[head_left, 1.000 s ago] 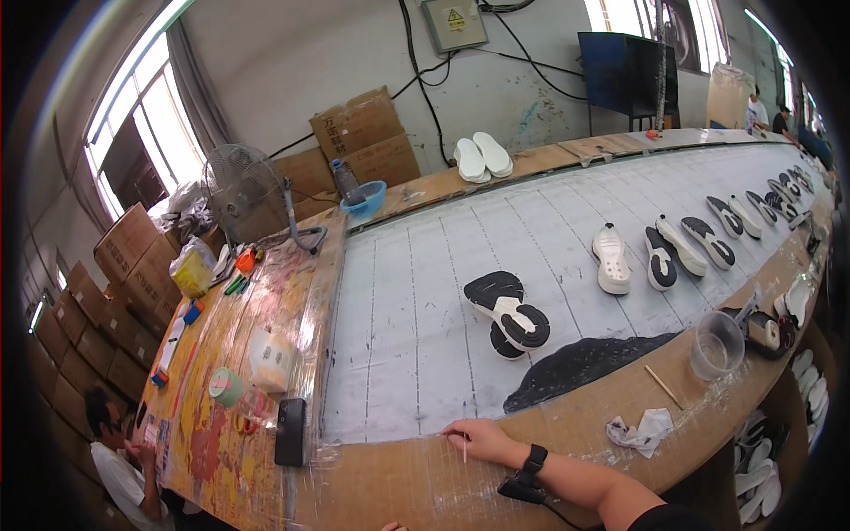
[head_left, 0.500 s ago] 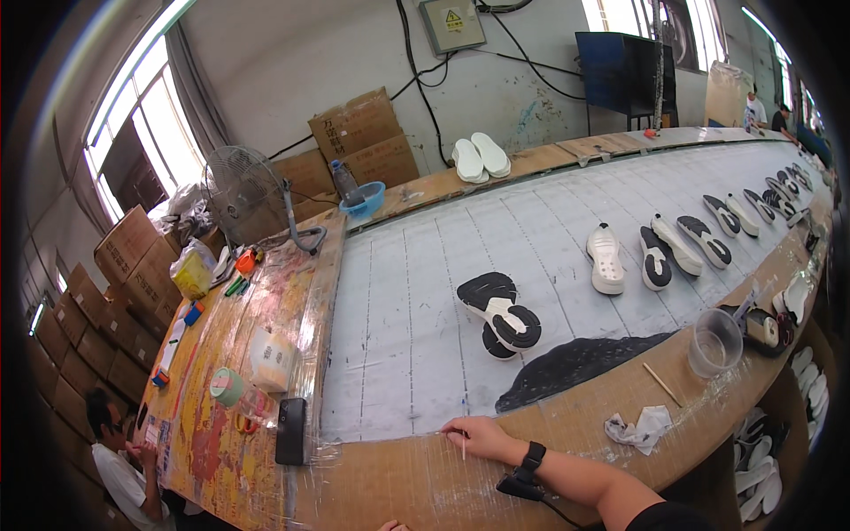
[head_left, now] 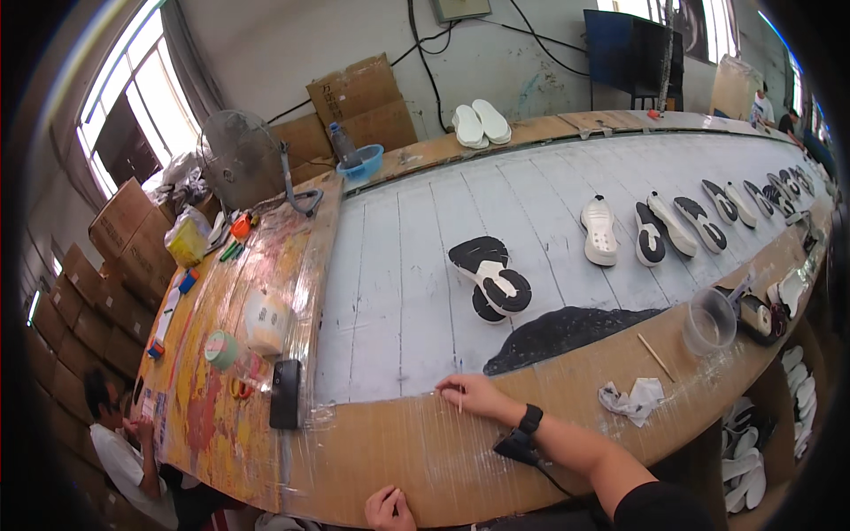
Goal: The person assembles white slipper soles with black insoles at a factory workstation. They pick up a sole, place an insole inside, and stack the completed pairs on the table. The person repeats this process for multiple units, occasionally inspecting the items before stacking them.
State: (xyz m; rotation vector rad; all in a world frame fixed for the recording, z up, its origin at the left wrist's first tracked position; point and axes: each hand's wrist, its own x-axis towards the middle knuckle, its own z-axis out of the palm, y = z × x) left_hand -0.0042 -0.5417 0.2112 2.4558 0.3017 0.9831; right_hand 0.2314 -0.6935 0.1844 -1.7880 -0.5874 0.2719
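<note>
My right hand (head_left: 475,396) rests on the cardboard-covered near edge, its fingers pinched around a thin stick-like tool. The tool points away from me; its kind is too small to tell. Lower down, at the table's front edge, my left hand (head_left: 390,510) has its fingers curled in, and whatever they may hold is hidden. Beyond the right hand, black-and-white shoe soles (head_left: 492,281) lie stacked on the grey lined surface (head_left: 390,283). A black patch (head_left: 567,336) of what looks like paint or ink spreads just right of them.
Rows of soles (head_left: 651,234) run along the right. A clear plastic cup (head_left: 710,321), a wooden stick (head_left: 655,357) and crumpled tissue (head_left: 631,400) lie at right. A phone (head_left: 284,394), bottle (head_left: 232,354) and fan (head_left: 243,164) stand left. Another person (head_left: 133,451) sits lower left.
The view has tilted down, so the table appears higher. My left hand has come further into view at the front edge. My right hand still pinches the thin tool near the same spot.
</note>
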